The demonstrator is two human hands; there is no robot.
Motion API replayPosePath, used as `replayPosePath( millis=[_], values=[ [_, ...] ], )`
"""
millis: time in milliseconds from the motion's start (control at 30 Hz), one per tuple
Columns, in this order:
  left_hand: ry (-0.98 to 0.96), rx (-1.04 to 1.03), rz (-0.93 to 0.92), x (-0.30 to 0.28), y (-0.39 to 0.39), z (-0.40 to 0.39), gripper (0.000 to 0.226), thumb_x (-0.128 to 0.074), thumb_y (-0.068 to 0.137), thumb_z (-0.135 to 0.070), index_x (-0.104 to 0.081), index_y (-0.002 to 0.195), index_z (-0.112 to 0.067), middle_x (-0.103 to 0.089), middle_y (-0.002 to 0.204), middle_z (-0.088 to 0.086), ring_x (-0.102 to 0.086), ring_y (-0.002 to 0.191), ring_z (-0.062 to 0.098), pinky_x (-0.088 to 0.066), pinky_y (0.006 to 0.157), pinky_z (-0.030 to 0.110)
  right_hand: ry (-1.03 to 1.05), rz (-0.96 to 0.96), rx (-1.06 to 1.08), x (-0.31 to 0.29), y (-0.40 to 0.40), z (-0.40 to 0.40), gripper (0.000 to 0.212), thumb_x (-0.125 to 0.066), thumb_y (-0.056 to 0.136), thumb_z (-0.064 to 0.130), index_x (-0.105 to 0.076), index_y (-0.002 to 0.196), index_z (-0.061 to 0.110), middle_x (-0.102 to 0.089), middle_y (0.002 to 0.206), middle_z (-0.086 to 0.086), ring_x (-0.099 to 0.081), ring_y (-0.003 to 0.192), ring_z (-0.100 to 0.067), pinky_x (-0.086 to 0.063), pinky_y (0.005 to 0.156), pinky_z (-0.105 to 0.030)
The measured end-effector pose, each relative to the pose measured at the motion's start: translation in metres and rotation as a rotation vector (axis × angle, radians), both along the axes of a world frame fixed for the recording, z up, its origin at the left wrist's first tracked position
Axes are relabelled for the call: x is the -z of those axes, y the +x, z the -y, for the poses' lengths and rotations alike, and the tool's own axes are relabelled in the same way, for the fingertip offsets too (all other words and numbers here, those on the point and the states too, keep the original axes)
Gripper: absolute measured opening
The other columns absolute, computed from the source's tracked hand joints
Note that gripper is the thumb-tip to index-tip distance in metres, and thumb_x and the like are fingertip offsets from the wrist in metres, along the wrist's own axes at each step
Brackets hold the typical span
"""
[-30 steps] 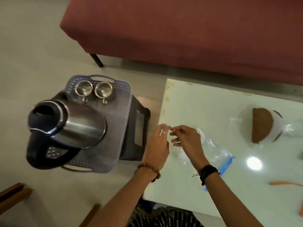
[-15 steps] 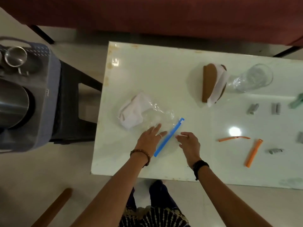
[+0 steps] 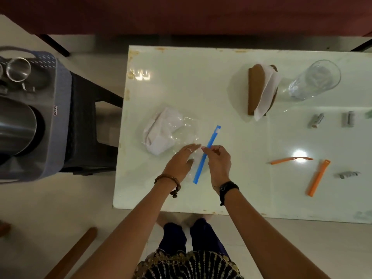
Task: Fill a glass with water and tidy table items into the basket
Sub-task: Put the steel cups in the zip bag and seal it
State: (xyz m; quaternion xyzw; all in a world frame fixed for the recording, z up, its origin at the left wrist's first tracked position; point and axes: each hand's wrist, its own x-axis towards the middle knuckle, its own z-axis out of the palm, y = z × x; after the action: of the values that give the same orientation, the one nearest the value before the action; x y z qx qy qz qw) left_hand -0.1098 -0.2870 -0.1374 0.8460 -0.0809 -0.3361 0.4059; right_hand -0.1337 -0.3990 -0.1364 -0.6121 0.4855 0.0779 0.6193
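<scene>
A pale, glossy table [image 3: 181,81] fills the middle, a bright spot of lamp glare [image 3: 300,153] shining on its right half. Beyond its far edge runs a dark red sofa [image 3: 181,15]. Light beige floor [image 3: 50,208] spreads left and near, a black stool [image 3: 84,125] at left.

The kettle [image 3: 16,125] and basket [image 3: 60,109] are cut off by the frame's left edge.

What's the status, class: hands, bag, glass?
Left hand flat on the clear zip bag; right hand pinching its blue zip strip. Glass looks empty, upright at the far side. Nothing blocking.
</scene>
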Motion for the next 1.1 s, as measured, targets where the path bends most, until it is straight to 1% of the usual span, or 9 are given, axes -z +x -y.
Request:
replayPosePath(
  millis=[133, 267, 367, 467, 533, 633, 767, 900, 1100],
  values=[
    [-0.217, -0.311, 0.149, -0.04, 0.017, 0.005, 0.041, -0.049, 0.092, -0.006, -0.046, 0.13, -0.02, -0.047, 0.135, -0.006, -0.042, 0.126, 0.01, -0.034, 0.109, 0.031, -0.202, 0.188, -0.295, -0.039, 0.001, 0.015, 0.014, -0.065, 0.085, 0.01, -0.053, 0.08, 0.005, -0.062, 0.081, -0.003, -0.058, 0.067, -0.008, -0.042, 0.056, -0.002],
    [-0.339, -0.252, 0.264, -0.092, 0.041, 0.0, 0.039, -0.055, 0.089, -0.02, -0.045, 0.115, -0.047, -0.045, 0.127, -0.024, -0.041, 0.121, -0.007, -0.03, 0.101, 0.004, -0.295, 0.334, -0.507, -0.087, 0.006, 0.03, 0.015, -0.067, 0.084, 0.01, -0.056, 0.078, 0.018, -0.064, 0.074, 0.006, -0.064, 0.068, -0.009, -0.047, 0.063, -0.004],
    [-0.422, -0.272, 0.224, -0.119, 0.055, -0.007, 0.033, -0.059, 0.086, -0.02, -0.055, 0.103, -0.048, -0.056, 0.113, -0.027, -0.051, 0.111, -0.009, -0.035, 0.087, -0.002, -0.356, 0.429, -0.561, -0.118, 0.01, 0.038, 0.027, -0.07, 0.081, 0.011, -0.056, 0.073, 0.032, -0.065, 0.072, 0.016, -0.063, 0.068, -0.001, -0.046, 0.064, -0.004],
    [-0.44, -0.223, 0.279, -0.135, 0.064, -0.011, 0.037, -0.059, 0.086, -0.02, -0.05, 0.109, -0.047, -0.051, 0.118, -0.029, -0.047, 0.114, -0.014, -0.034, 0.096, 0.002, -0.407, 0.469, -0.648, -0.136, 0.016, 0.041, 0.028, -0.071, 0.08, 0.012, -0.057, 0.073, 0.036, -0.065, 0.074, 0.019, -0.061, 0.07, 0.0, -0.044, 0.064, -0.006],
    [-0.443, -0.214, 0.314, -0.142, 0.068, -0.013, 0.032, -0.06, 0.085, -0.017, -0.057, 0.102, -0.043, -0.057, 0.11, -0.03, -0.052, 0.108, -0.012, -0.039, 0.097, 0.008, -0.453, 0.495, -0.682, -0.142, 0.021, 0.041, 0.022, -0.071, 0.08, 0.013, -0.059, 0.076, 0.032, -0.064, 0.074, 0.021, -0.06, 0.072, -0.001, -0.044, 0.064, -0.007],
    [-0.464, -0.249, 0.305, -0.146, 0.072, -0.018, 0.022, -0.066, 0.079, -0.012, -0.064, 0.083, -0.033, -0.067, 0.081, -0.033, -0.062, 0.087, -0.01, -0.045, 0.08, 0.005, -0.492, 0.511, -0.691, -0.148, 0.027, 0.04, 0.018, -0.071, 0.08, 0.013, -0.06, 0.078, 0.027, -0.062, 0.073, 0.023, -0.059, 0.071, 0.003, -0.043, 0.064, -0.005],
    [-0.516, -0.303, 0.273, -0.15, 0.074, -0.022, 0.017, -0.069, 0.074, -0.008, -0.062, 0.074, -0.023, -0.069, 0.068, -0.026, -0.066, 0.073, -0.006, -0.048, 0.069, 0.005, -0.46, 0.535, -0.711, -0.156, 0.033, 0.038, 0.018, -0.072, 0.079, 0.016, -0.061, 0.082, 0.029, -0.063, 0.076, 0.022, -0.058, 0.073, 0.003, -0.043, 0.064, -0.006],
    [-0.495, -0.224, 0.295, -0.155, 0.072, -0.018, 0.019, -0.062, 0.08, -0.003, -0.063, 0.074, -0.021, -0.068, 0.067, -0.026, -0.064, 0.072, -0.006, -0.047, 0.07, 0.006, -0.38, 0.625, -0.645, -0.166, 0.045, 0.023, 0.012, -0.074, 0.077, 0.021, -0.065, 0.084, 0.024, -0.067, 0.077, 0.016, -0.06, 0.071, -0.001, -0.043, 0.063, -0.007],
    [-0.455, -0.306, 0.39, -0.158, 0.068, -0.014, 0.024, -0.059, 0.085, -0.008, -0.058, 0.074, -0.03, -0.064, 0.068, -0.026, -0.059, 0.074, -0.006, -0.048, 0.078, 0.012, -0.409, 0.657, -0.614, -0.171, 0.056, 0.009, 0.009, -0.072, 0.08, 0.023, -0.065, 0.076, 0.019, -0.067, 0.072, 0.008, -0.059, 0.068, -0.006, -0.044, 0.062, -0.011]
  ],
)
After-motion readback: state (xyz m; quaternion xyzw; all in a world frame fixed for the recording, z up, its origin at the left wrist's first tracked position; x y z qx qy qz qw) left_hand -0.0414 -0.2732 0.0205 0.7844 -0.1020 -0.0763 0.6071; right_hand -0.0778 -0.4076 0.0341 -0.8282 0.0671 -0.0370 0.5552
